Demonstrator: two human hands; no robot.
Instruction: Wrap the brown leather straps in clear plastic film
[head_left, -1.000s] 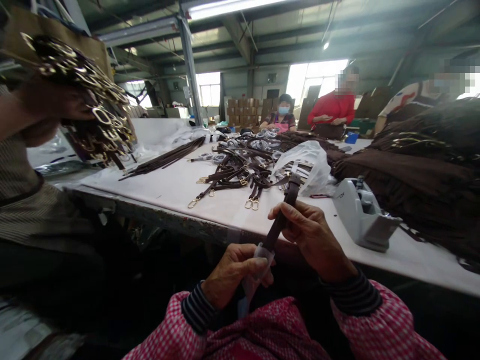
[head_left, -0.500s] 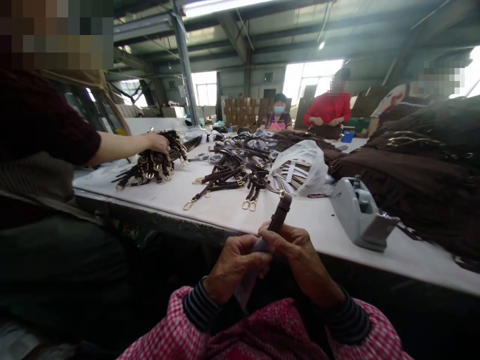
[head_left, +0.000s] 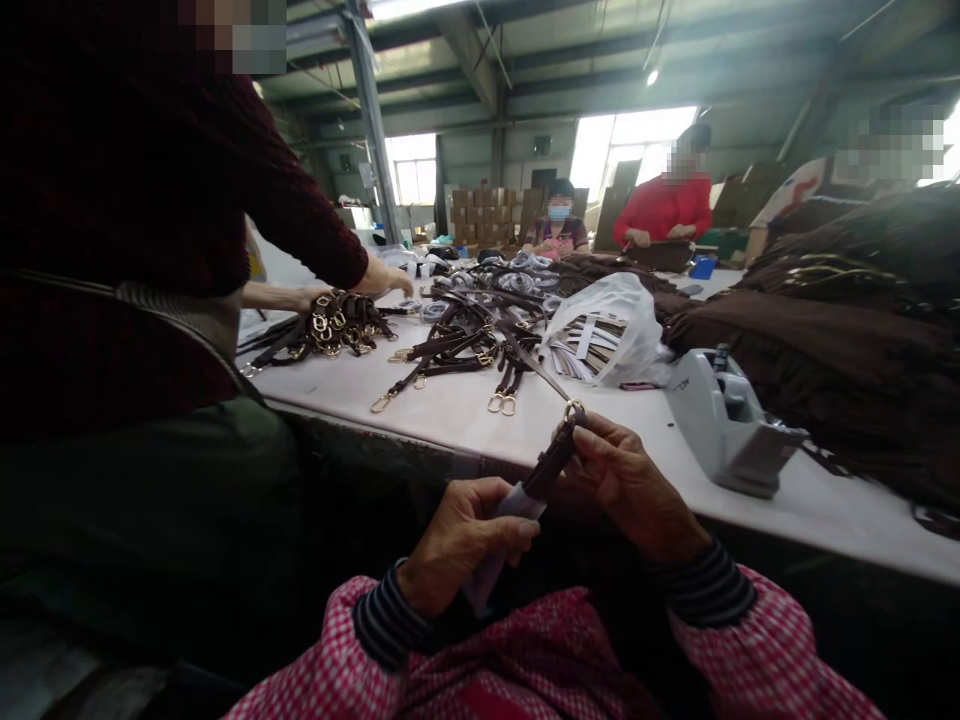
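Note:
A dark brown strap [head_left: 551,468] with a gold ring [head_left: 574,412] at its upper end slants between my two hands, in front of the table edge. My left hand [head_left: 476,535] is closed on a whitish translucent wrapper [head_left: 517,503] around the strap's lower part. Higher up, my right hand [head_left: 626,475] pinches the strap just below the ring, thumb on top. A thin length of strap runs from the ring back to the table. Beyond lies a heap of brown straps [head_left: 457,335] with gold buckles.
A grey tape dispenser [head_left: 724,420] stands on the white table [head_left: 337,390] at right, beside piled brown material [head_left: 840,350]. A clear plastic bag [head_left: 615,310] holds strips. At left, a co-worker in a dark sleeve [head_left: 300,215] reaches over bundled straps [head_left: 337,325]. Other people work across the table.
My right hand has slid up the strap toward the ring, away from my left hand. The co-worker at left has leaned in, and the strap bundle now lies on the table.

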